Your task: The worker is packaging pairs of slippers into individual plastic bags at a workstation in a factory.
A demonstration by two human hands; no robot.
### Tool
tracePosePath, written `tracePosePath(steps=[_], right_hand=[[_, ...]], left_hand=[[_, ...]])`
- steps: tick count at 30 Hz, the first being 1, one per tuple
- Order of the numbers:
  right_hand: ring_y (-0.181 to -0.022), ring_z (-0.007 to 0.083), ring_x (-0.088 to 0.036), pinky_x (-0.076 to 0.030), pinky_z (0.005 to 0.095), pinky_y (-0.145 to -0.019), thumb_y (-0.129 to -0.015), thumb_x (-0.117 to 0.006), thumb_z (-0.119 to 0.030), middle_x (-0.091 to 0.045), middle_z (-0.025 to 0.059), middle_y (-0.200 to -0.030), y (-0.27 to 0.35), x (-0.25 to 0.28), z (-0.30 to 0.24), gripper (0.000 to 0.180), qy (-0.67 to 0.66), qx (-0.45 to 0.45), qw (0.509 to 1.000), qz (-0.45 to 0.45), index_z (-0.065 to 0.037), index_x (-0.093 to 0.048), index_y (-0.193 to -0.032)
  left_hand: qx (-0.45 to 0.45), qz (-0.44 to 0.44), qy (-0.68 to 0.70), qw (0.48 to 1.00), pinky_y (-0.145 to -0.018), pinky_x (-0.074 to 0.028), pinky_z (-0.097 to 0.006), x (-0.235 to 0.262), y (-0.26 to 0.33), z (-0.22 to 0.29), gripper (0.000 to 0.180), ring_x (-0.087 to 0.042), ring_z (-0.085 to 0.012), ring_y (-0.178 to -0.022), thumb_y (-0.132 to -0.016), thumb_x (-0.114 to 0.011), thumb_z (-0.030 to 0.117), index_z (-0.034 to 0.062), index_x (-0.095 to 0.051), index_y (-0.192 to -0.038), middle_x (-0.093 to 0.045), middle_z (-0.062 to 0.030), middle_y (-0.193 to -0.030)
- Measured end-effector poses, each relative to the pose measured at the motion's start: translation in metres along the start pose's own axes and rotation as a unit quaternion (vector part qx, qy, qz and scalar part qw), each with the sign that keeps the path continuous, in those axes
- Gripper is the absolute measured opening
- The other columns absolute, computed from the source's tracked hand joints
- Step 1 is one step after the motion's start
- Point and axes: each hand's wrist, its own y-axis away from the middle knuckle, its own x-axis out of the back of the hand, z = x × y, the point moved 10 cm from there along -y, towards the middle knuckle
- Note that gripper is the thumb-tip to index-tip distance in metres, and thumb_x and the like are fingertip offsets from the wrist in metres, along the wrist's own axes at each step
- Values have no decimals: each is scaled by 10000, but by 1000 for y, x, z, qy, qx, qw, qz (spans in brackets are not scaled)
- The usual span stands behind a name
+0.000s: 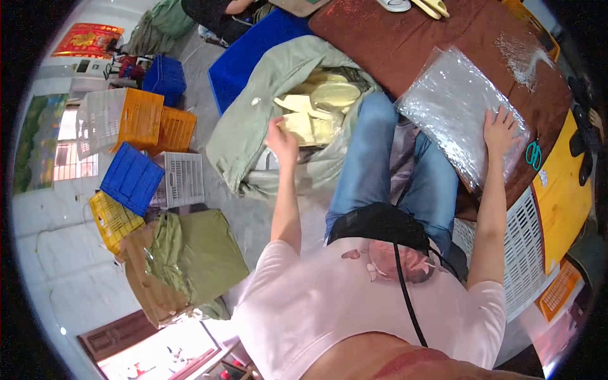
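One open sack (242, 130), two blue crates (131, 179) and one yellow crate (114, 221) are resting left; one pair of scissors (533, 156) is lying right.

Left side: tilted blue crate (131, 179) beside white crate (185, 180), yellow crate (115, 221) adjoining. Red banner (88, 39) on wall (54, 244), upper left. Olive sheeting (212, 253), lower left, partly over brown carton (138, 278).

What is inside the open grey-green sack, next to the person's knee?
The grey-green sack holds pale yellow pieces at its open mouth, with the left hand beside them. What lies deeper is hidden under these pieces.
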Motion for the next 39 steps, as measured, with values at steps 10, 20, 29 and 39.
tracePosePath(steps=[10, 20, 29, 39], right_hand=[[-1497, 403, -191, -129, 690, -1145, -864, -502, -750, -266, 175, -1616, -30, -36, 33, 908, -94, -4, 992, -83, -218, -292, -1570], [-1079, 173, -596, -474, 334, -927, -1030, -531, -307, -565, 115, -1306, 259, 128, -220, 709, -506, 260, 543, -618, -107, -153, -1595], [-819, 128, -603, -502, 299, -750, -830, -734, -138, -682, 79, -960, 232, 98, -227, 579, -560, 307, 634, -437, -25, -542, -1364], [-735, 95, -608, -501, 315, -673, -929, -667, -153, -698, 117, -784, 214, 106, -207, 231, -560, 284, 666, -403, -2, -700, -1101]], left_hand=[[252, 114, 499, 821, -630, -452, -200, 114, 19, -22, 411, -524, -66, -701, -844, -515, -139, 34, -525, -1216, -534, 15, -833], [313, 46, 671, 671, -724, -506, -242, 47, 49, -2, 419, -544, -116, -766, -816, -470, -117, -3, -474, -1218, -546, -32, -890], [430, -14, 507, 746, -572, -361, -196, 8, 148, -17, 232, -471, -68, -631, -813, -500, -64, 50, -579, -999, -529, 21, -759], [-171, -212, 32, 962, -1187, -124, -591, 18, 82, 203, 707, -216, -475, -1464, -800, -668, 199, 17, -437, -1442, -375, -263, -1499]])
